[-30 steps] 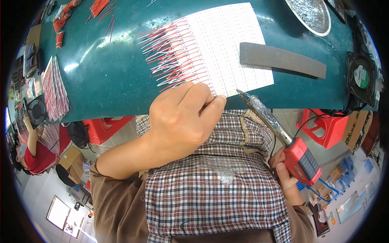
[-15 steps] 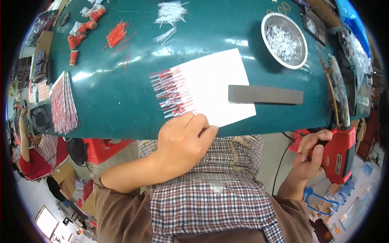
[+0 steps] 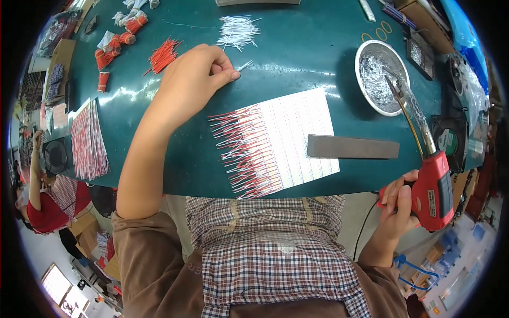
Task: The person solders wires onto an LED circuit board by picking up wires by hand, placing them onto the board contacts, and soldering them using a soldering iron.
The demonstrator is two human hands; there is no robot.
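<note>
A person in a checked apron sits at a dark green workbench point(image 3: 297, 63), seen from above. At its near edge lies a white panel of circuit strips point(image 3: 297, 139), the landmark here, with a fringe of red and white wire leads point(image 3: 241, 151) sticking out of its left side. A grey bar point(image 3: 352, 147) lies across the panel's right end as a weight.

The left hand point(image 3: 193, 79) reaches beyond the panel's far left corner, fingers curled, thumb and forefinger pinched on what looks like a single thin white wire point(image 3: 245, 65). A loose pile of white wires point(image 3: 237, 31) lies further away still, and bundles of red wires point(image 3: 161, 53) sit to the far left.

The right hand point(image 3: 398, 204), off the bench edge to the right of the panel, is wrapped tight around the grip of a red soldering gun point(image 3: 433, 183). Its long tip point(image 3: 395, 87) points away and hovers over a round metal bowl point(image 3: 371, 63) of silvery solder scrap, right of the panel.

Risks, as a judgement: the tip is probably hot, and a swing back toward the panel could brush the left forearm or scorch the lead insulation. The pinched wire is thin and could slip from the fingers. A nudge to the weight would let the panel shift and disturb the lead fringe.
</note>
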